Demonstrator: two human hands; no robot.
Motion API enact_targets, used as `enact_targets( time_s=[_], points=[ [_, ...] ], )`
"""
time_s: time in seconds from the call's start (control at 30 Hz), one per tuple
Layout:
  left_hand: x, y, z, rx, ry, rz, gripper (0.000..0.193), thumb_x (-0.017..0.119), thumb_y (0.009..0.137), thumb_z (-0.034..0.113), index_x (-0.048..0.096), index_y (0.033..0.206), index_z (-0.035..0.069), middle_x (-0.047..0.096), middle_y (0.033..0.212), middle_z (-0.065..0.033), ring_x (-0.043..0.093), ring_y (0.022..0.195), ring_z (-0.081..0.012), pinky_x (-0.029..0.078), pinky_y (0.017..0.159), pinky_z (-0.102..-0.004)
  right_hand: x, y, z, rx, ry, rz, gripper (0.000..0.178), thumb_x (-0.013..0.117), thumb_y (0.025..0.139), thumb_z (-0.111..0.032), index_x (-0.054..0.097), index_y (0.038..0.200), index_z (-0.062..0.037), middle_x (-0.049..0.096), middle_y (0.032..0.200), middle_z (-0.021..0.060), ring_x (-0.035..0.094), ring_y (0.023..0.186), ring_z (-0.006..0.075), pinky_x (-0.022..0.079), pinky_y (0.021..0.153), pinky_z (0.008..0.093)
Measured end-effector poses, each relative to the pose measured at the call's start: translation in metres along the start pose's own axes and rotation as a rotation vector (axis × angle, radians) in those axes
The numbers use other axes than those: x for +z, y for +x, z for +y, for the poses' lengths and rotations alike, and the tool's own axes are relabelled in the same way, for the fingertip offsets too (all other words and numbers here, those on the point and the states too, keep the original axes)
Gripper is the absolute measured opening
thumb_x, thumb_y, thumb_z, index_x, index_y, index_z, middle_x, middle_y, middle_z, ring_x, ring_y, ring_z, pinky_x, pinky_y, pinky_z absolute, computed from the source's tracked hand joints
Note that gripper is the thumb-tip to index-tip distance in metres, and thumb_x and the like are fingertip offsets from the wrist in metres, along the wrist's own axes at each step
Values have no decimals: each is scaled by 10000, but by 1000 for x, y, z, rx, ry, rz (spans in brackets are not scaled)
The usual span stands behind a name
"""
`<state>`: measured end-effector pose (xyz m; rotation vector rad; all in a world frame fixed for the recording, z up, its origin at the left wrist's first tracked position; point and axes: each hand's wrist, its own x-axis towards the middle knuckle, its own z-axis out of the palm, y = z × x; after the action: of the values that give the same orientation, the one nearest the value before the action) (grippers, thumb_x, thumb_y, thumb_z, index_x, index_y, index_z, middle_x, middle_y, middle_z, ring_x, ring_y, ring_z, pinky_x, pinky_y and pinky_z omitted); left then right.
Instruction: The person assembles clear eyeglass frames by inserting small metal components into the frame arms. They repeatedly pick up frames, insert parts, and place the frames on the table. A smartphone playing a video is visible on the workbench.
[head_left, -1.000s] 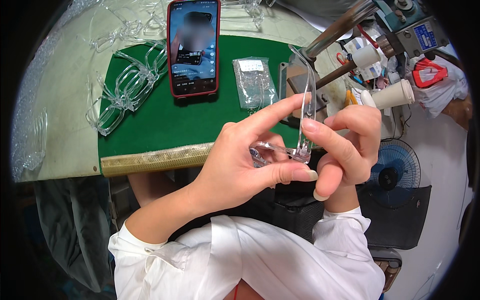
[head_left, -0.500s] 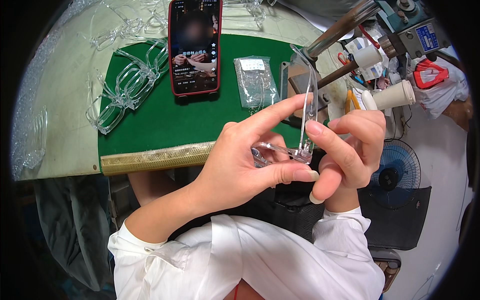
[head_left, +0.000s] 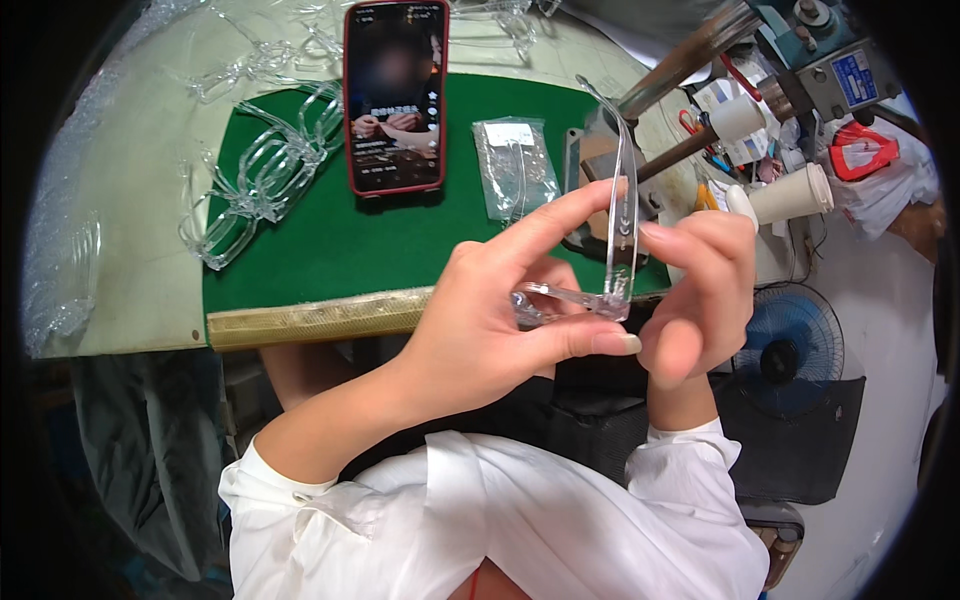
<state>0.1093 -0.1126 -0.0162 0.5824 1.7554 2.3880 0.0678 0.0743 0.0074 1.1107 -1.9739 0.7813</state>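
Note:
My left hand (head_left: pixel 480 325) grips a clear plastic eyeglass frame (head_left: pixel 622 255) between thumb and fingers, above the front edge of the work table. One temple of the frame points away from me, with my left index fingertip against its side. The front of the frame is partly hidden behind that hand. Just right of the temple is my right hand (head_left: pixel 705 285), fingers bent and apart, thumb separate and nothing visible in its grasp. One of its fingertips is at the temple; whether it touches, I cannot tell.
A pile of clear eyeglass frames (head_left: pixel 270 178) lies on the green mat (head_left: pixel 400 250). A red-cased phone (head_left: pixel 396 110) stands behind it, beside a small clear plastic bag (head_left: pixel 515 165). At right are a metal hand press (head_left: pixel 815 75) and, lower down, a fan (head_left: pixel 790 345).
My right hand has drawn back from the hinge end, its fingertip now farther up the temple. The left hand keeps its hold. The whole view has shifted slightly.

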Motion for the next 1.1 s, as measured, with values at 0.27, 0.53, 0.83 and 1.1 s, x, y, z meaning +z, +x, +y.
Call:
enact_targets(
  time_s=[0.27, 0.53, 0.83, 1.1],
  points=[
    [7, 31, -19, 219, 288, 89, 762, 691, 766, -14, 340, 1438, 61, 677, 856, -71, 623, 813, -86, 496, 759, -244, 2, 3, -12, 863, 1016, -7, 388, 751, 779, -209, 627, 1032, 59, 589, 920, 47, 583, 861, 121, 458, 804, 254],
    [32, 78, -42, 296, 221, 12, 294, 570, 869, -37, 524, 1158, -12, 662, 942, -106, 666, 880, -152, 522, 750, -270, -36, 7, 38, 784, 859, 100, 295, 621, 845, -127, 624, 1073, 60, 663, 1039, 129, 631, 928, 170, 447, 921, 320],
    [63, 120, -52, 366, 171, 158, 98, 523, 856, -78, 542, 936, -24, 681, 795, -126, 698, 768, -194, 531, 664, -283, -47, 15, 83, 806, 747, 186, 147, 687, 848, -147, 644, 821, -9, 642, 762, 25, 589, 724, 91, 458, 718, 234],
    [71, 136, -53, 373, 167, 190, 75, 545, 846, -62, 538, 915, -34, 678, 758, -127, 692, 709, -181, 519, 627, -279, -52, 16, 106, 668, 544, 342, 124, 686, 838, -136, 596, 834, -51, 582, 812, -16, 517, 786, 66, 400, 743, 210]
  ],
)
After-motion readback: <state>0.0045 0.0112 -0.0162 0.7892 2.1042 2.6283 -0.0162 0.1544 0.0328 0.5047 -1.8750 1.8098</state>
